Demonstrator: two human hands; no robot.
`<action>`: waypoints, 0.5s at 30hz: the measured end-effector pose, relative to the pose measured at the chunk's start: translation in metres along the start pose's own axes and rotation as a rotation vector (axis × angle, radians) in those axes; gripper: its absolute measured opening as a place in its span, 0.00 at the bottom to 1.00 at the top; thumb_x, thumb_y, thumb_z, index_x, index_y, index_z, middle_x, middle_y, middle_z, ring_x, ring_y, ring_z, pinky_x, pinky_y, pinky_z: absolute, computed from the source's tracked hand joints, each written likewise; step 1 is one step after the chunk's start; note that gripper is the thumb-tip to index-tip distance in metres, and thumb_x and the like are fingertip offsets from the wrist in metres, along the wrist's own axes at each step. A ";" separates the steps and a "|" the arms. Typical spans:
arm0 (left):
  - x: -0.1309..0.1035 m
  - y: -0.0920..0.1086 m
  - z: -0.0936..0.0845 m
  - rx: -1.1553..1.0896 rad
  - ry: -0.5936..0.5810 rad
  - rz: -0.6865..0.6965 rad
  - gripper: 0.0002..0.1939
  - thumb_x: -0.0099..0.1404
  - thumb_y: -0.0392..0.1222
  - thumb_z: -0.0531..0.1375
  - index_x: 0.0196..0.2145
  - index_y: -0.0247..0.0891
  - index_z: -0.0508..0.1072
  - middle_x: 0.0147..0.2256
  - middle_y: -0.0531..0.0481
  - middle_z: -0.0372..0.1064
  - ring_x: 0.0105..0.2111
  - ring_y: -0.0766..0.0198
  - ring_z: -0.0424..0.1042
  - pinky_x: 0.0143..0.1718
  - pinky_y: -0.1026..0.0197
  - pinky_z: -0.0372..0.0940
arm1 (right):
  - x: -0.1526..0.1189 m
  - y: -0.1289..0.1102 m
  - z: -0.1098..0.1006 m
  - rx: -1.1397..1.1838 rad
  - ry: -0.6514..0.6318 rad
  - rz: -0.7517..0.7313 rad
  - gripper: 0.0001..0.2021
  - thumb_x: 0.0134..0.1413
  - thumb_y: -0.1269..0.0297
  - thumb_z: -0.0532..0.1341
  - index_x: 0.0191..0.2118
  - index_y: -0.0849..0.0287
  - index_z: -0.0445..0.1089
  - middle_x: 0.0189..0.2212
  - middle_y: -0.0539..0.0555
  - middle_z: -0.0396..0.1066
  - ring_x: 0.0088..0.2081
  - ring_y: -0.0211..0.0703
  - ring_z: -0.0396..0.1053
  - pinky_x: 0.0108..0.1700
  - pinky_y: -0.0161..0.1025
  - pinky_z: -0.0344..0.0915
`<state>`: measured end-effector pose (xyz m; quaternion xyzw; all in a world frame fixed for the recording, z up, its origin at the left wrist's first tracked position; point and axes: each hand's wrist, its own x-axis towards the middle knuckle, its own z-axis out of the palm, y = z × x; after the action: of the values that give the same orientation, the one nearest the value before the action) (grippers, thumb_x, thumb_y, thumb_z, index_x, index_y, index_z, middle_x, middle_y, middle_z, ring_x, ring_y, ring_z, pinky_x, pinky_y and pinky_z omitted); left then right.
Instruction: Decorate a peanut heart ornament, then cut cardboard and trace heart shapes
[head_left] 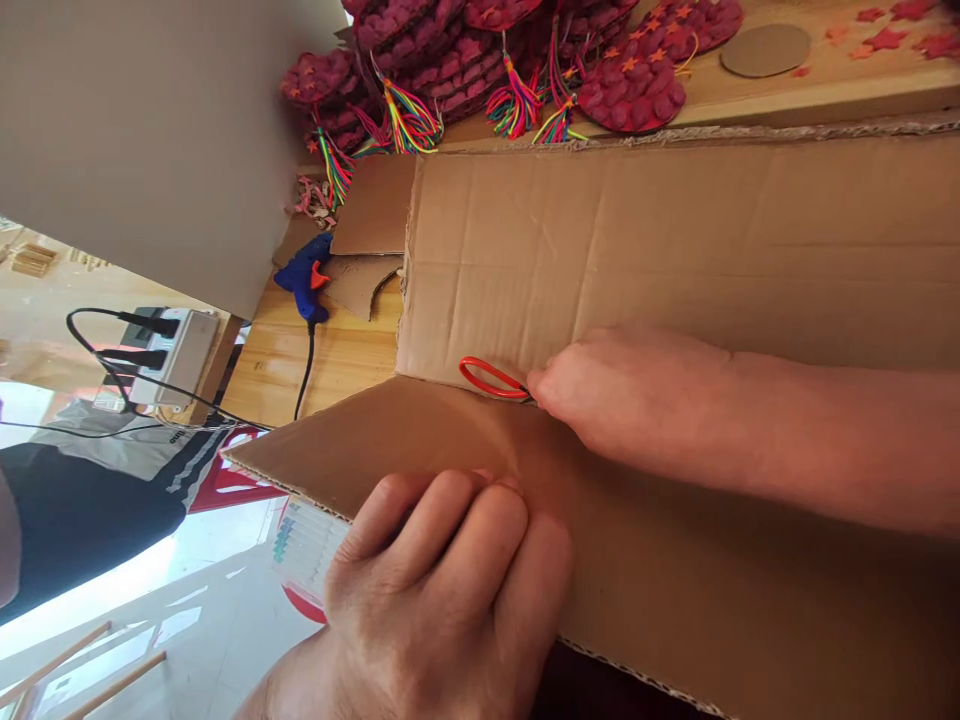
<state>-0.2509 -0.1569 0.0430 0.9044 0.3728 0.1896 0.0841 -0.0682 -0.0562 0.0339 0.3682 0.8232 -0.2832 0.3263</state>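
Note:
A large brown cardboard sheet (675, 230) fills the middle and right, with a bent-up flap (660, 600) along its near side. My left hand (457, 580) is closed over the flap's outer edge, fingers curled and pressed together. Over the fold lies my right hand (592, 390), closed around a tool with a red loop handle (491, 378), which looks like scissors. The loop sticks out to the left of the fist, and the tool's other end is hidden.
A blue glue gun (304, 278) lies left of the sheet beside cardboard scraps (375, 205). Pink decorated pieces (630, 90) with tassels, a cardboard oval (765, 50) and red stars line the back. A power strip (176, 355) with black cables and a person's dark clothing (82, 510) are at left.

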 end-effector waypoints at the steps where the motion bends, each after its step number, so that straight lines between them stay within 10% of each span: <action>1: 0.000 0.000 0.000 -0.001 0.001 -0.003 0.05 0.65 0.31 0.56 0.35 0.37 0.71 0.30 0.50 0.74 0.32 0.59 0.74 0.30 0.54 0.55 | -0.002 0.000 0.000 0.000 -0.001 -0.004 0.12 0.55 0.78 0.57 0.36 0.59 0.76 0.27 0.58 0.77 0.29 0.47 0.73 0.25 0.40 0.50; 15: -0.004 0.004 0.006 0.012 0.080 -0.060 0.11 0.68 0.30 0.52 0.37 0.34 0.74 0.33 0.48 0.74 0.34 0.58 0.72 0.34 0.53 0.57 | -0.029 0.023 0.030 0.039 -0.072 0.125 0.09 0.55 0.74 0.60 0.36 0.55 0.76 0.28 0.52 0.76 0.25 0.45 0.69 0.27 0.41 0.54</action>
<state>-0.2486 -0.1632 0.0378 0.8850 0.4041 0.2207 0.0693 -0.0254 -0.0769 0.0317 0.4148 0.7807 -0.2914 0.3654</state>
